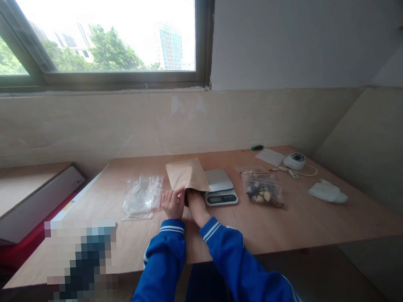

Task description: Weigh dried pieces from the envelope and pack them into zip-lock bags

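Note:
A brown paper bag (186,175) lies toward the middle of the table, its mouth facing me. At the left side of that mouth, my left hand (172,203) is closed on the bag's edge. My right hand (196,205) reaches into the opening, so its fingers are hidden and I cannot see what they touch. Just right of the bag stands a kitchen scale (220,181) with a silver plate, partly covered by the bag's corner. Its small display faces me. Left of my hands is a pile of clear plastic zip bags (140,197).
To the right lie filled clear zip bags (262,188) holding dark and pale pieces. Beyond them are a white dome camera (294,160) with its cable, a white sheet (270,157), a green-handled tool (257,147) and crumpled white cloth or paper (326,192). A pixelated patch covers the front left.

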The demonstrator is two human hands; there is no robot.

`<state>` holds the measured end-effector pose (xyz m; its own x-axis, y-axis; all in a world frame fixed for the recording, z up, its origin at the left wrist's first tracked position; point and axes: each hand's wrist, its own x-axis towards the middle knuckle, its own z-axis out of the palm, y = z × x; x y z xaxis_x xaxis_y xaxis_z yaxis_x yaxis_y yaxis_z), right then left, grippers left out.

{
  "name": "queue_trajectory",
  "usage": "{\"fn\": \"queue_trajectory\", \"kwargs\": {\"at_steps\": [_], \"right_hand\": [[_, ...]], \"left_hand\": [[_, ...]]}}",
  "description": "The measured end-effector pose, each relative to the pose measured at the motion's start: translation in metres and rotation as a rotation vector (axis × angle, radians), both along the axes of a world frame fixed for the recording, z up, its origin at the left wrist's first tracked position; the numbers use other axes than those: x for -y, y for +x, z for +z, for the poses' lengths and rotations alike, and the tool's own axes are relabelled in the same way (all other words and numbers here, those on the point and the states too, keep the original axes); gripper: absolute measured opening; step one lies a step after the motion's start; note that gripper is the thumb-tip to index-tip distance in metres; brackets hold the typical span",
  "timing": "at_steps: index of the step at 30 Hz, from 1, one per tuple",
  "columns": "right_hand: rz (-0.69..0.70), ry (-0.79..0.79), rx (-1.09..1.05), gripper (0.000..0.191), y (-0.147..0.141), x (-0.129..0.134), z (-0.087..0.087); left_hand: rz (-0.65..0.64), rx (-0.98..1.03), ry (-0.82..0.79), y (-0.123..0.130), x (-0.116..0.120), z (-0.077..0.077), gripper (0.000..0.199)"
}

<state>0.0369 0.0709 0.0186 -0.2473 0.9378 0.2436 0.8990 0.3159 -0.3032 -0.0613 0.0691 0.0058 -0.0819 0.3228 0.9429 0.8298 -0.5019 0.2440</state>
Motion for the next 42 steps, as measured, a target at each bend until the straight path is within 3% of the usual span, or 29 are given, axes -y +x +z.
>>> {"fn": "queue_trajectory", "kwargs": {"at_steps": [6,12,18,24,31,37,42], "right_hand": [[0.0,-0.032,-0.052,0.036,0.01,0.017,0.013],[0.05,0.05,-0.076,0.039,0.014,0.027,0.019],[0.12,0.139,-0.13,0.034,0.024,0.041,0.022],[0.159,0.191,-0.496,0.036,0.048,0.06,0.022],[0.111,0.088,-1.012,0.024,0.084,0.083,0.024],[-0.029,-0.049,-1.394,0.038,0.123,0.065,0.02],[-0.088,0.085,-1.276,0.04,0.15,0.021,0.017]], "left_hand": [[0.015,0.053,-0.051,-0.001,-0.001,-0.003,0.011],[0.01,0.137,-0.113,-0.001,-0.001,-0.004,0.014],[0.022,0.146,-0.076,-0.001,0.001,0.002,0.011],[0.034,0.158,-0.067,0.0,0.001,0.005,0.012],[0.031,0.165,-0.103,-0.001,0.001,0.005,0.013],[0.027,0.156,-0.105,-0.001,-0.001,0.002,0.014],[0.031,0.138,-0.08,0.0,0.0,0.005,0.012]]}}
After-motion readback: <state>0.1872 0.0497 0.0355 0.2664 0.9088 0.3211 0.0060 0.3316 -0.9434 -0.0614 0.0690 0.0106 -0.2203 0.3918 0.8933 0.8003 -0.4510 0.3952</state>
